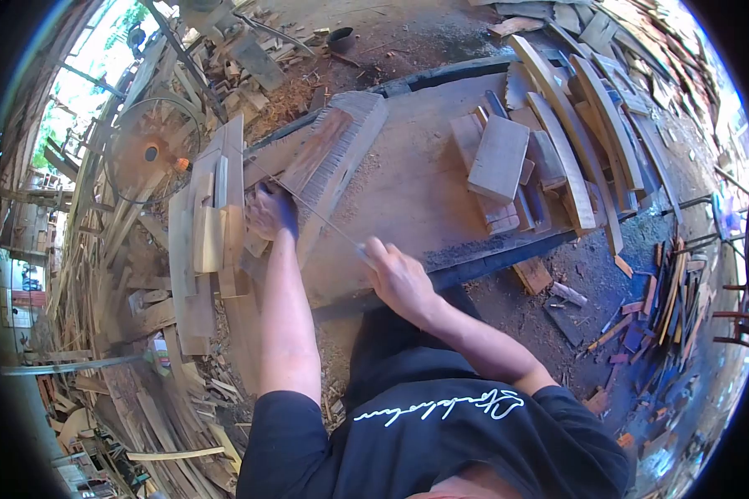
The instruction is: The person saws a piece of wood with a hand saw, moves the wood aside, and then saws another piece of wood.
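My right hand point(399, 279) is closed around the near end of a thin rod-like tool point(324, 218), which slants up and left across the workpiece. My left hand point(272, 212) is at the left edge of the bench, close to the tool's far part, with its fingers curled; what they grip is hidden. Just right of my left hand lies a long wooden piece point(349, 137) with a row of narrow cuts or ridges along its upper face. Sawdust is scattered on the wooden bench top point(416, 166) beside it.
Stacked blocks point(499, 158) and curved wooden pieces point(562, 158) occupy the bench's right side. Upright boards point(210, 233) stand left of my left hand, near a round wire-guarded fan point(151, 151). Scrap wood point(670, 291) litters the floor; a dark bucket point(341, 39) sits beyond.
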`<state>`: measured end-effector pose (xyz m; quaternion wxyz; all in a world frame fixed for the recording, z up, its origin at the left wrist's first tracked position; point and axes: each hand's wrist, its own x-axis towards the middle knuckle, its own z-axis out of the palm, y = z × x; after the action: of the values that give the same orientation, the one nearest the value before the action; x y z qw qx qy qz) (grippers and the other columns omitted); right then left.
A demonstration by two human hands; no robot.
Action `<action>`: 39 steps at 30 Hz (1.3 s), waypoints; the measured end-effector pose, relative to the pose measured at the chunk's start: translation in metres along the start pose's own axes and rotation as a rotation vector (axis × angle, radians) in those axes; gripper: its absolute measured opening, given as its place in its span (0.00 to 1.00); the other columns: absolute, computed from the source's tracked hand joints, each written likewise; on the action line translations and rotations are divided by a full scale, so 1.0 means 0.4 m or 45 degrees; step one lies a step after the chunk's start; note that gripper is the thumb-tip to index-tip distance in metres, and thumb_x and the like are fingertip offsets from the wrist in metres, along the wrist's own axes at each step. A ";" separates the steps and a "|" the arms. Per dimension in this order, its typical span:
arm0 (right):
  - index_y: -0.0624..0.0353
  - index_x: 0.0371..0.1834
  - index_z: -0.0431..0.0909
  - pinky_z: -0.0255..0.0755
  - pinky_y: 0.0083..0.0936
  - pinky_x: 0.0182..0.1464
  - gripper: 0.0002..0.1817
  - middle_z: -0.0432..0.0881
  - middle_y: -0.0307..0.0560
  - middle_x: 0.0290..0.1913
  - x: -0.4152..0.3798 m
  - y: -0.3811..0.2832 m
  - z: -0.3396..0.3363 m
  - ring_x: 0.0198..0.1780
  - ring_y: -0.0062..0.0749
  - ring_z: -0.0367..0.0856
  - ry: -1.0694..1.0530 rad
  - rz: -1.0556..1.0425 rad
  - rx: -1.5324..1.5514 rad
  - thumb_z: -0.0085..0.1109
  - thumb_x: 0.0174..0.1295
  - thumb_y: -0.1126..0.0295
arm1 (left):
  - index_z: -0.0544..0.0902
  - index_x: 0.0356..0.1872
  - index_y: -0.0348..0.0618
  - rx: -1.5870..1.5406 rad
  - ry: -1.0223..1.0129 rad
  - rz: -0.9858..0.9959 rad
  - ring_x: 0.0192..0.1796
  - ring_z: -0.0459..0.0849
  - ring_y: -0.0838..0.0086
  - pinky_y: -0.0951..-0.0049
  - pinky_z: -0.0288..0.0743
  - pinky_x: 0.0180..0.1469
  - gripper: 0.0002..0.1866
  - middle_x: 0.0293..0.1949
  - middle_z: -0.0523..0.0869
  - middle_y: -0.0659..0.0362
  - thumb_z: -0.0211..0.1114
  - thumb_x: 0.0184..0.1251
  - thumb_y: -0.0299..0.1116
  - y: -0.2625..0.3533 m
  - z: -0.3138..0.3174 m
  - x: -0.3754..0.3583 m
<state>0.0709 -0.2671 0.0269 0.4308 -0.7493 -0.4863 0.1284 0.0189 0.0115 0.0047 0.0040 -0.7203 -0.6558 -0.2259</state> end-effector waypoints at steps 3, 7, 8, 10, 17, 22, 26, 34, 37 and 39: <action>0.58 0.46 0.67 0.76 0.50 0.37 0.11 0.80 0.61 0.34 -0.097 -0.003 -0.059 0.37 0.63 0.82 -0.051 0.143 0.079 0.58 0.67 0.69 | 0.83 0.52 0.52 0.058 -0.007 0.054 0.61 0.79 0.58 0.50 0.65 0.64 0.21 0.55 0.85 0.56 0.47 0.74 0.49 -0.012 -0.007 -0.001; 0.58 0.44 0.66 0.75 0.50 0.35 0.12 0.80 0.61 0.33 -0.078 -0.029 -0.054 0.36 0.62 0.82 0.014 0.196 -0.004 0.59 0.67 0.66 | 0.83 0.52 0.51 0.083 -0.018 0.065 0.61 0.79 0.58 0.50 0.65 0.63 0.21 0.54 0.85 0.56 0.47 0.74 0.49 -0.010 -0.008 -0.012; 0.58 0.44 0.66 0.75 0.50 0.35 0.12 0.80 0.61 0.33 -0.056 -0.013 -0.054 0.36 0.62 0.82 0.010 0.194 -0.009 0.59 0.67 0.66 | 0.83 0.51 0.51 0.028 -0.002 0.052 0.61 0.79 0.58 0.50 0.66 0.63 0.20 0.54 0.85 0.55 0.47 0.74 0.49 -0.015 0.006 -0.009; 0.58 0.44 0.66 0.76 0.49 0.35 0.12 0.80 0.60 0.33 -0.015 0.019 -0.048 0.36 0.60 0.82 0.014 0.059 0.059 0.59 0.67 0.67 | 0.83 0.51 0.51 -0.028 0.014 0.045 0.61 0.79 0.58 0.51 0.66 0.63 0.20 0.53 0.85 0.55 0.48 0.74 0.49 -0.021 0.025 -0.023; 0.59 0.43 0.64 0.80 0.46 0.33 0.13 0.80 0.59 0.30 -0.066 -0.015 -0.041 0.31 0.56 0.85 -0.022 0.024 -0.073 0.58 0.68 0.67 | 0.85 0.46 0.47 -0.066 0.090 0.137 0.58 0.80 0.56 0.51 0.68 0.60 0.22 0.52 0.86 0.53 0.50 0.73 0.52 -0.032 0.010 -0.046; 0.59 0.44 0.65 0.80 0.46 0.33 0.12 0.79 0.58 0.30 0.040 -0.006 0.051 0.32 0.56 0.85 0.033 0.011 -0.040 0.58 0.68 0.67 | 0.84 0.43 0.48 0.077 0.077 0.128 0.56 0.81 0.54 0.51 0.69 0.57 0.19 0.46 0.88 0.52 0.50 0.72 0.49 -0.019 -0.011 -0.063; 0.58 0.45 0.66 0.80 0.46 0.33 0.10 0.79 0.58 0.29 0.046 0.005 0.039 0.32 0.56 0.84 0.066 -0.060 0.029 0.56 0.69 0.67 | 0.84 0.41 0.48 -0.040 0.139 0.122 0.53 0.83 0.52 0.51 0.71 0.55 0.17 0.45 0.88 0.51 0.50 0.72 0.46 -0.013 -0.020 -0.045; 0.57 0.44 0.66 0.79 0.46 0.31 0.09 0.80 0.57 0.30 0.015 -0.002 0.051 0.31 0.56 0.84 0.054 -0.006 -0.004 0.53 0.71 0.66 | 0.83 0.41 0.46 -0.017 0.093 0.172 0.53 0.83 0.52 0.50 0.72 0.52 0.17 0.47 0.87 0.51 0.50 0.71 0.46 -0.035 -0.009 -0.041; 0.57 0.44 0.66 0.79 0.45 0.31 0.09 0.79 0.56 0.29 0.117 0.000 0.079 0.31 0.55 0.84 0.085 -0.052 -0.012 0.54 0.70 0.65 | 0.83 0.42 0.46 -0.024 0.161 0.085 0.51 0.84 0.51 0.50 0.73 0.52 0.17 0.46 0.88 0.49 0.51 0.71 0.46 -0.021 -0.015 -0.026; 0.57 0.44 0.66 0.79 0.45 0.31 0.10 0.79 0.55 0.29 0.105 -0.007 0.065 0.31 0.55 0.85 0.029 -0.031 -0.050 0.54 0.70 0.65 | 0.83 0.42 0.47 -0.009 0.173 0.110 0.51 0.84 0.51 0.49 0.73 0.51 0.17 0.45 0.88 0.49 0.51 0.71 0.46 -0.035 -0.006 -0.021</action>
<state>0.0742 -0.2179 0.0232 0.4230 -0.7531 -0.4928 0.1049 0.0045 0.0049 -0.0001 0.0558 -0.7310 -0.6215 -0.2763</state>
